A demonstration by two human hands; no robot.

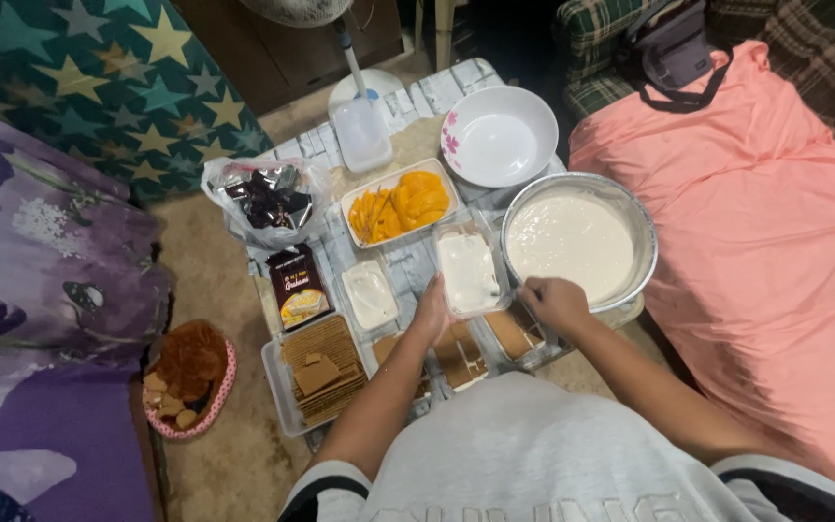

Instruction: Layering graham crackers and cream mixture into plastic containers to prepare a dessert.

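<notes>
My left hand grips the near left edge of a clear rectangular tub filled with white cream. My right hand is closed just right of that tub, at the near rim of a large metal bowl of white cream; what it holds is hidden by the fingers. Below my hands sit clear tubs lined with brown crackers. A second cream-filled tub stands to the left.
A tray of orange mango slices, an empty white bowl, a clear lidded container, a dark cracker packet, a plastic bag of wrappers and a tub of stacked crackers surround them. Pink bedding lies right.
</notes>
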